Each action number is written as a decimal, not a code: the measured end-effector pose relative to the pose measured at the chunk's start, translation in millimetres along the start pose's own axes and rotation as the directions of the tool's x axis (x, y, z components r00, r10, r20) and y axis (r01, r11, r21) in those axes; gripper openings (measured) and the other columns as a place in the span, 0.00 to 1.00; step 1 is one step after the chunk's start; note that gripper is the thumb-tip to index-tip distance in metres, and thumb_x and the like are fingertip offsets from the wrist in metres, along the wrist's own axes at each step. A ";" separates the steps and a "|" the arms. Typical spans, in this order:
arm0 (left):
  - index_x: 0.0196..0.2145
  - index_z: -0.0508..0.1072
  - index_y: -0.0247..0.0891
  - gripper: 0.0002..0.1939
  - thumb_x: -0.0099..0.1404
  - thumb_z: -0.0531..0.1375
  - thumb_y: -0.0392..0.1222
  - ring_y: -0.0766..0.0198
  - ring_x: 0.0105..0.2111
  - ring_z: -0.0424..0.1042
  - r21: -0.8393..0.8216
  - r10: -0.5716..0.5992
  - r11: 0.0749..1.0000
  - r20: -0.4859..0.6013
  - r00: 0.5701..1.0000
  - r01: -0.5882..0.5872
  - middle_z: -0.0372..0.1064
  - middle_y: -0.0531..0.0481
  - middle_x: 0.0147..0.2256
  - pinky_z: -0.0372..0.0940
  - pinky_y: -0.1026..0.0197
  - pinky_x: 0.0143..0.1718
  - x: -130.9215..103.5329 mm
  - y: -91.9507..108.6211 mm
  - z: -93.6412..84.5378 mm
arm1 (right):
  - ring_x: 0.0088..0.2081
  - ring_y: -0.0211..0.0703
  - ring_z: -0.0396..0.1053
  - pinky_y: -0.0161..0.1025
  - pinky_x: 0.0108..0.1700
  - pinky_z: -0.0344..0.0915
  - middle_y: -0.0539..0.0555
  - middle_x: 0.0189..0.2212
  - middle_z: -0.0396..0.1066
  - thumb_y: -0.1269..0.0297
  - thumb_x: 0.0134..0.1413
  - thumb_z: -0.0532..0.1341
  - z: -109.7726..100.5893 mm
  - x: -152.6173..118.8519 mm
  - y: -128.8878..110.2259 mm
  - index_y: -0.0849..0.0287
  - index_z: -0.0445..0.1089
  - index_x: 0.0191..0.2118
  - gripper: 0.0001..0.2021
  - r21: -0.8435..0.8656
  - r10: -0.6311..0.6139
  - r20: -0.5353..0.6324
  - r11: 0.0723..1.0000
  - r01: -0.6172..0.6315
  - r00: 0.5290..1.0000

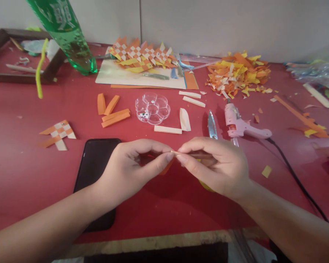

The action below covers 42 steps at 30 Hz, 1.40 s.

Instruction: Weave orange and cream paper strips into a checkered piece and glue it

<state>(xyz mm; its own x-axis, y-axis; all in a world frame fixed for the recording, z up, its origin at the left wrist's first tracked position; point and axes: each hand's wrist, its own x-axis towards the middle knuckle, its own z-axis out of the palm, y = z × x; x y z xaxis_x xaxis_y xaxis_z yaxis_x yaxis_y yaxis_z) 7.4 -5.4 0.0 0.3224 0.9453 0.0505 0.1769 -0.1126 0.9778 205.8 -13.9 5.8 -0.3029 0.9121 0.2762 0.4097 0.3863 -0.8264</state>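
Observation:
My left hand (138, 160) and my right hand (215, 164) meet over the table, pinching a thin pale paper strip (175, 153) between thumbs and forefingers. Most of the strip is hidden by my fingers. An orange paper piece (166, 168) shows just below the fingertips; whether it is held or lying on the table I cannot tell. Scissors (212, 126) with yellow handles lie partly under my right hand. Beyond my hands are a cream folded strip (167, 129), a cream curved strip (184, 119) and several orange folded strips (115, 118). A woven paper fish (60, 134) rests at the left.
A black phone (94, 166) lies beneath my left wrist. A pink glue gun (242, 122) trails a cord at the right. A clear flower-shaped tray (152, 95), green bottle (71, 44), finished paper fish (142, 54) and paper scraps (239, 75) stand farther back.

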 end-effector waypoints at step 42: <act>0.32 0.75 0.40 0.03 0.64 0.62 0.35 0.72 0.26 0.73 0.087 0.131 0.988 -0.021 0.991 -0.129 0.77 0.56 0.29 0.69 0.72 0.30 -3.9 5.7 -1.6 | 0.21 0.33 0.66 0.32 0.21 0.63 0.46 0.21 0.71 0.70 0.56 0.63 -1.3 0.8 -3.7 0.54 0.72 0.31 0.04 0.135 0.068 0.056 0.988 -0.075 0.996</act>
<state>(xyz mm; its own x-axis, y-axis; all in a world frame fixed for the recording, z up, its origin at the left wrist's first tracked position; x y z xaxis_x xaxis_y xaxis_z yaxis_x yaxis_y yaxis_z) 5.6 -9.2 5.7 0.3235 0.9284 0.1827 0.2141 -0.2599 0.9416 205.2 -14.5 9.7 -0.3219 0.9273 0.1912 0.3116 0.2945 -0.9034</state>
